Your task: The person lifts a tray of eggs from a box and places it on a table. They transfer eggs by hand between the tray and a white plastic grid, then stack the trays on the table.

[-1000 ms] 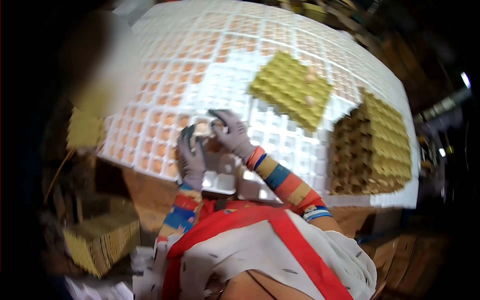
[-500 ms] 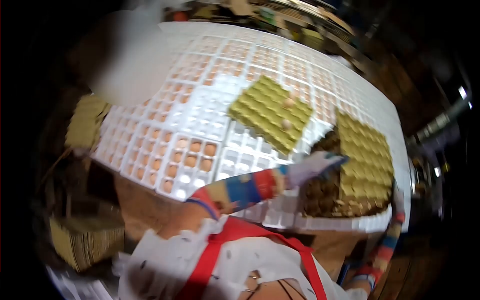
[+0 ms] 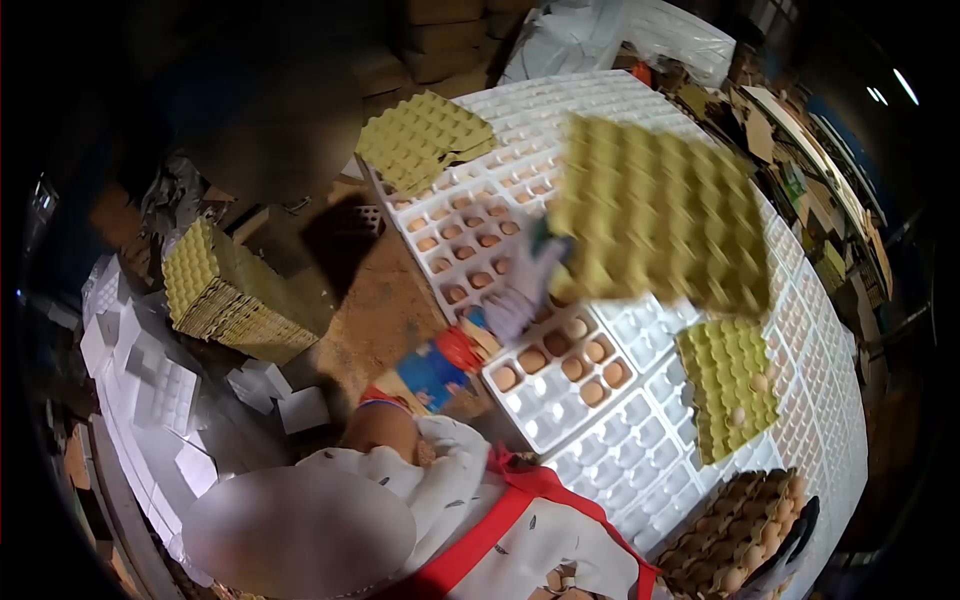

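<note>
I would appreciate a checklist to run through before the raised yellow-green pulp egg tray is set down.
1. Grey-gloved left hand on the raised yellow-green pulp egg tray: ok, exact grip blurred.
2. Raised tray's visible face bare: ok.
3. Yellow-green pulp tray pictured below it bare: not ok, two brown eggs there.
4. Vacant cups in the nearest partly filled white moulded tray: ok.
5. Grip of the gloved right hand beside the egg-filled brown pulp tray: cannot tell.

Room over white trays (image 3: 622, 455), raised yellow tray (image 3: 660, 215) beyond; egg-filled tray (image 3: 735, 530) beside
</note>
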`<state>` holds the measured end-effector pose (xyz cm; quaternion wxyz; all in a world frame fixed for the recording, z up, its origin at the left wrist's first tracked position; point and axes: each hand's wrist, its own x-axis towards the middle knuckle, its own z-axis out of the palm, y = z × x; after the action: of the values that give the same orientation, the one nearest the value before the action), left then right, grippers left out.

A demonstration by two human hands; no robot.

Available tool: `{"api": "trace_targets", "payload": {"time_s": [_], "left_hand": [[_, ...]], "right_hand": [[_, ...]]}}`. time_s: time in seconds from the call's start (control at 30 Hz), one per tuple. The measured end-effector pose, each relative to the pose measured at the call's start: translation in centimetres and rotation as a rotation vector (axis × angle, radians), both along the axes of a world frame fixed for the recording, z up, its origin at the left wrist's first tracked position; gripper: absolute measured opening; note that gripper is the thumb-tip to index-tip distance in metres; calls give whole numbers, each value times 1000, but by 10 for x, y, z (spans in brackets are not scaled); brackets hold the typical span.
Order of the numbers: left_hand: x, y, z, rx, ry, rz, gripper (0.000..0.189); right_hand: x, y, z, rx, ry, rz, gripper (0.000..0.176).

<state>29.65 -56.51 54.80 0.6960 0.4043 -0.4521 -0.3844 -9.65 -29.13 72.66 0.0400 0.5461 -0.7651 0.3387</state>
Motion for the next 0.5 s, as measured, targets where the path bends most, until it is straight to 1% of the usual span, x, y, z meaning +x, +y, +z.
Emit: {"api": "trace_targets", "payload": {"time_s": [0.03, 0.07, 0.1, 0.17, 0.23, 0.3, 0.33, 0.37, 0.43, 0.47, 0.5], "left_hand": [[52, -16, -2, -94, 66, 134, 47], [95, -21, 9, -57, 67, 319, 43], [145, -35, 6, -135, -25, 432, 42], [240, -65, -19, -82, -267, 686, 43], [265, -68, 6, 14, 2, 654, 42], [326, -111, -42, -31, -81, 756, 42], [337, -124, -51, -34, -29, 760, 42], [355, -139, -70, -12, -95, 753, 43], [379, -162, -103, 114, -205, 774, 42], [397, -176, -123, 89, -274, 776, 41], [386, -172, -112, 222, -364, 860, 40]], "right_hand": [[5, -10, -4, 12, -13, 21, 42], [11, -20, -9, 23, -23, 35, 42], [19, -30, -13, 38, -35, 51, 42], [33, -48, -22, 58, -63, 78, 41], [41, -62, -28, 85, -88, 95, 41], [47, -71, -34, 101, -109, 104, 41], [48, -75, -38, 109, -118, 107, 41], [49, -79, -41, 112, -131, 107, 41], [47, -81, -47, 115, -156, 107, 41], [45, -81, -51, 117, -169, 105, 41], [42, -77, -53, 115, -184, 97, 41]]}}
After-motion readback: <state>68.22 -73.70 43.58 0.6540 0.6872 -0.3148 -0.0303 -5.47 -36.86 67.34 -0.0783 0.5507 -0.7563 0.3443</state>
